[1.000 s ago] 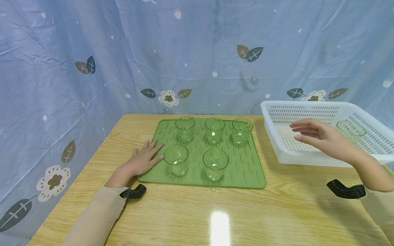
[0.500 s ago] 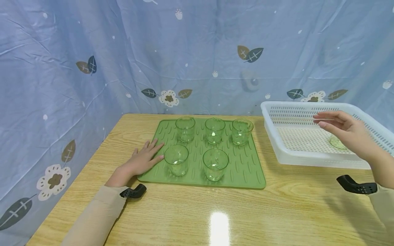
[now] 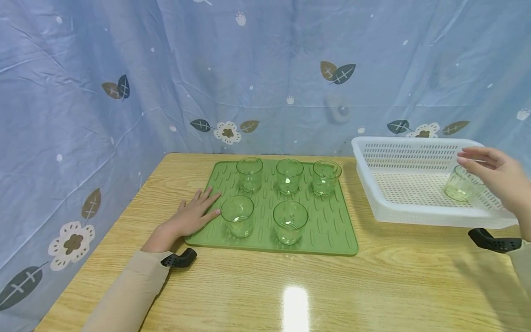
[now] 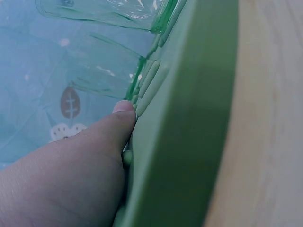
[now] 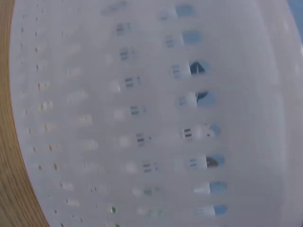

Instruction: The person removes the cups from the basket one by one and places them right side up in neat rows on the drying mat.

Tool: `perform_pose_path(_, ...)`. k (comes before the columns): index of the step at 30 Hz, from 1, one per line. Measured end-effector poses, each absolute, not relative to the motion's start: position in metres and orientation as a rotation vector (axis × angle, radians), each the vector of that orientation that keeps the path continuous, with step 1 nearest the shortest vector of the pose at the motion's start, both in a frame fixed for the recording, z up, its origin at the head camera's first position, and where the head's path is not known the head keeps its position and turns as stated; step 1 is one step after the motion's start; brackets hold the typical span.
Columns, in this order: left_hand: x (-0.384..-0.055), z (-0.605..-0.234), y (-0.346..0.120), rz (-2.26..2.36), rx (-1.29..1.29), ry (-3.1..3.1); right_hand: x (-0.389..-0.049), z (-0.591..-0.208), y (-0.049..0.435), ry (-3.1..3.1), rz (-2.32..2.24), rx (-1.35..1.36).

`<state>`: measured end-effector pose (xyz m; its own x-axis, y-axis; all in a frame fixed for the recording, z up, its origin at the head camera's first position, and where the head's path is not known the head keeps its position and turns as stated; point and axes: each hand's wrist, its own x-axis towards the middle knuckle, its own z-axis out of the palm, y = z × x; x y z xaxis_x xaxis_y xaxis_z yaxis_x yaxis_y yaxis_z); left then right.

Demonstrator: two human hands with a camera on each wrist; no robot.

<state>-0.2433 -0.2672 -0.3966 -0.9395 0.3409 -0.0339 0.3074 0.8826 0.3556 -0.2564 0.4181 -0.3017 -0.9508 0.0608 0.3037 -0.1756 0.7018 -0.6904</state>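
Note:
My left hand [image 3: 188,219] lies flat with spread fingers on the left edge of a green drying mat [image 3: 327,233]. Its thumb tip is right by the front left glass [image 3: 238,219]; the left wrist view shows the thumb [image 4: 90,161] along the mat's edge. Another glass [image 3: 290,226] stands in the front row, and three more form the back row, one of them the right glass [image 3: 326,180]. Over the white basket [image 3: 435,216], my right hand [image 3: 499,177] hovers with loosely bent fingers at the rim of a green-tinted glass [image 3: 458,186], partly covering it.
The basket's slotted wall [image 5: 94,132] fills the right wrist view. Both basket and mat stand on a wooden table [image 3: 232,290], in front of a blue patterned curtain [image 3: 265,83]. A black wrist mount [image 3: 493,242] is near the basket's front.
My right hand has moved rightward across the basket, from its left part to the glass at its right. The left hand and the glasses on the mat stay put.

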Motion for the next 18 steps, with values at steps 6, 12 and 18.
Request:
perform_pose_path(6, -0.245, -0.396, -0.267, 0.533, 0.516, 2.956, -0.265, -0.303, 0.433, -2.697, 1.028, -0.036)
perform_pose_path(12, -0.245, -0.398, -0.267, 0.527, 0.523, 2.955, -0.285, -0.318, 0.459, -2.761, 0.918, -0.071)
perform_pose_path(18, -0.246, -0.399, -0.268, 0.53, 0.519, 2.957, -0.33, -0.355, 0.519, -2.827, 0.769, -0.065)
